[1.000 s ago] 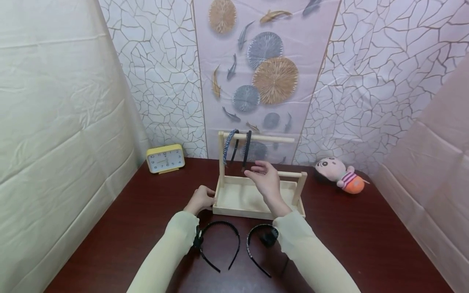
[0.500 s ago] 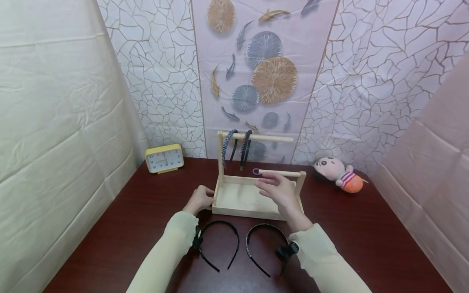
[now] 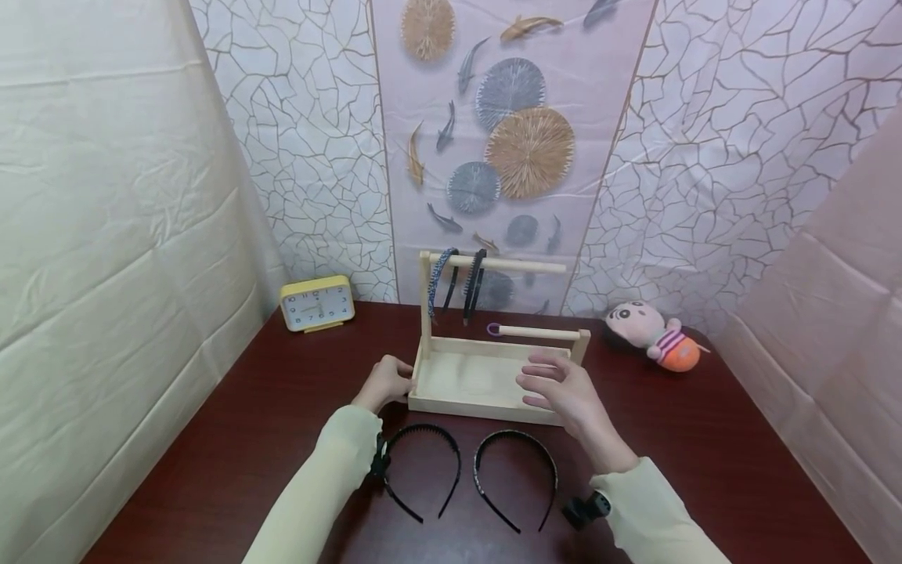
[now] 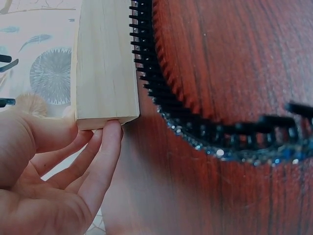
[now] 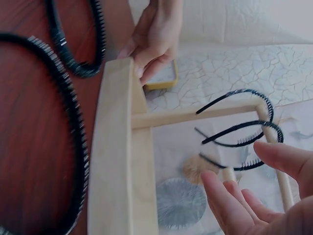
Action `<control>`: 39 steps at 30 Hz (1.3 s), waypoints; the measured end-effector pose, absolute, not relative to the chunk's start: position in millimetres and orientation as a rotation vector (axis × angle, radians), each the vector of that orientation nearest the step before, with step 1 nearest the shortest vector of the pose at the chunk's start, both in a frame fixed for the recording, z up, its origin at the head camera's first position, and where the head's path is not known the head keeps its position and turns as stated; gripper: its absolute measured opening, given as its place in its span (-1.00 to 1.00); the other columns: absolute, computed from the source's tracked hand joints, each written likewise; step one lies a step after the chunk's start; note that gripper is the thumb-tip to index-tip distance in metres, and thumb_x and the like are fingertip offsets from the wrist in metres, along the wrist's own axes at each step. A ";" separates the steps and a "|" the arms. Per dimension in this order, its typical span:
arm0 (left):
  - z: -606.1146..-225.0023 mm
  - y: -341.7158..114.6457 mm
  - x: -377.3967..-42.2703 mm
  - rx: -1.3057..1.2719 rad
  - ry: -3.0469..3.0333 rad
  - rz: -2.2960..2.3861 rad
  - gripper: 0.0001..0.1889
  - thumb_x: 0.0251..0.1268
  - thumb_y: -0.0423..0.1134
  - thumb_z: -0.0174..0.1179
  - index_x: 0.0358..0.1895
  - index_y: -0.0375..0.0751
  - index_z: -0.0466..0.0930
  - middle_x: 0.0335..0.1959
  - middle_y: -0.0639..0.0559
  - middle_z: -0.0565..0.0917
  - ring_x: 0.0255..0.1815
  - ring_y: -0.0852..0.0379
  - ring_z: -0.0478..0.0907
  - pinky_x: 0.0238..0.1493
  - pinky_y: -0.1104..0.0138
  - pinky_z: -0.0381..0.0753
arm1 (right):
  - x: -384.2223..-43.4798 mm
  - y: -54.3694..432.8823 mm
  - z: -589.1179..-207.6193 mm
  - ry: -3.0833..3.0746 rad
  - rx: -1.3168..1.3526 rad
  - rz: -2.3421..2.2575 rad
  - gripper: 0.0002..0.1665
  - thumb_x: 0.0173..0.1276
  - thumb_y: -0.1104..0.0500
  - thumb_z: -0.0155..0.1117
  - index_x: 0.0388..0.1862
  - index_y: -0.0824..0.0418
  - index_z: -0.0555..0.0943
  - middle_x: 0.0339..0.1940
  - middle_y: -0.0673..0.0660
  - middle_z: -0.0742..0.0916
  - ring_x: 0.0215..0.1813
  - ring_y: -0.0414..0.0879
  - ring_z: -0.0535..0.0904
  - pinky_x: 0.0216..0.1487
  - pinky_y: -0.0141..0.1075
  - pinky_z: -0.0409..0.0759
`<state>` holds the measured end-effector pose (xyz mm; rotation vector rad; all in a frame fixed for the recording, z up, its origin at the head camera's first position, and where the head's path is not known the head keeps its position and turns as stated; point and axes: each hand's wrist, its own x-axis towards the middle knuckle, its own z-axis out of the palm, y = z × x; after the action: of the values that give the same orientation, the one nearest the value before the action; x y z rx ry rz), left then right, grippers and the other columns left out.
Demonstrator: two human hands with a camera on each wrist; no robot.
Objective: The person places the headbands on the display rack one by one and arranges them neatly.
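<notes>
A wooden rack (image 3: 465, 405) with a shallow tray base and two horizontal bars stands on the table. My left hand (image 3: 384, 384) holds the tray's left end; in the left wrist view, thumb and fingers (image 4: 113, 142) pinch the wood. My right hand (image 3: 567, 399) hovers before the tray's right part, fingers spread and holding nothing. On the upper bar hang a blue patterned headband (image 3: 438, 280) and a black toothed headband (image 3: 474, 282) beside it. A purple ring (image 3: 494, 329), perhaps a hair tie, sits at the lower bar's free end.
Two dark headbands lie on the table before the rack: a left one (image 3: 456, 462) and a right one (image 3: 481, 482). A yellow clock (image 3: 317, 304) stands at the back left. A plush doll (image 3: 651, 333) lies at the back right. Fabric walls (image 3: 141, 274) enclose the table.
My right hand has moved right and toward me, away from the black headband on the upper bar. The lower bar's end with the purple ring has come into view. My left hand stays put.
</notes>
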<state>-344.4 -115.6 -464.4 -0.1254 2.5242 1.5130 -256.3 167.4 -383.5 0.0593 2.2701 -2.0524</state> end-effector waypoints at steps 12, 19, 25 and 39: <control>-466.4 -118.5 -346.2 -0.092 2.515 1.525 -0.62 0.31 -0.48 0.20 0.19 -0.52 0.52 0.15 -0.45 0.54 -0.07 -0.18 0.69 -0.26 0.16 0.78 | -237.7 203.6 -428.7 2.334 0.140 -1.806 -0.32 0.25 0.38 0.36 0.29 0.52 0.31 0.09 0.48 0.58 -0.19 -0.10 0.69 -0.13 -0.10 0.76; -465.1 -117.3 -346.5 -0.091 2.528 1.502 -0.62 0.33 -0.47 0.19 0.19 -0.50 0.52 0.17 -0.45 0.53 -0.03 -0.19 0.67 -0.25 0.17 0.77 | -219.2 212.4 -458.0 2.433 0.178 -1.693 -0.40 0.12 0.48 0.37 0.12 0.55 0.36 -0.18 0.36 0.61 -0.35 -0.04 0.67 -0.29 -0.08 0.76; -465.0 -118.3 -347.0 -0.095 2.522 1.502 -0.62 0.33 -0.47 0.19 0.19 -0.50 0.52 0.18 -0.45 0.52 -0.03 -0.19 0.67 -0.25 0.17 0.77 | -212.7 208.0 -465.5 2.589 0.222 -1.498 -0.46 0.03 0.44 0.45 0.00 0.47 0.45 -0.31 0.24 0.59 -0.45 -0.08 0.65 -0.40 -0.19 0.75; -464.8 -115.5 -343.4 -0.090 2.546 1.485 -0.63 0.33 -0.48 0.17 0.18 -0.51 0.53 0.15 -0.46 0.54 -0.10 -0.17 0.71 -0.26 0.17 0.78 | -215.7 203.2 -463.0 2.728 0.221 -1.224 -0.67 -0.09 0.47 0.32 -0.25 0.37 0.56 -0.44 0.14 0.59 -0.58 -0.14 0.63 -0.53 -0.29 0.68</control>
<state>-343.4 -115.5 -464.8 -0.0895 2.5462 1.4849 -215.7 203.2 -463.0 0.2205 2.7283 -1.2243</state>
